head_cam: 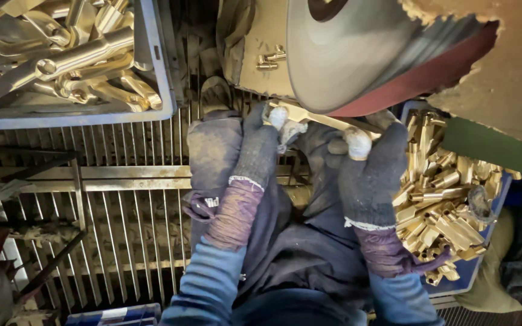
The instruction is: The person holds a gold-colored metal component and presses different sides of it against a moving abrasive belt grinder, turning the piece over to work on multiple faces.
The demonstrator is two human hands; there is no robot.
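Blue sleeves with purple cuffs lead up from the lower edge to two hands in dark knitted gloves with worn white fingertips. Both hands meet just below the large grey grinding wheel with a red rim (357,54). Left hand (260,148) is closed around the near end of a long, pale brass casting (309,116), and right hand (370,172) is clenched on its other end, so the casting runs between them, its upper edge touching or nearly touching the wheel's lower rim. Right of the wheel, beside the right hand, sits a blue crate heaped with short brass fittings (448,205). Left of the wheel, a grey plastic bin of polished brass tap bodies (74,60) rests above a rusty metal grating (122,199).
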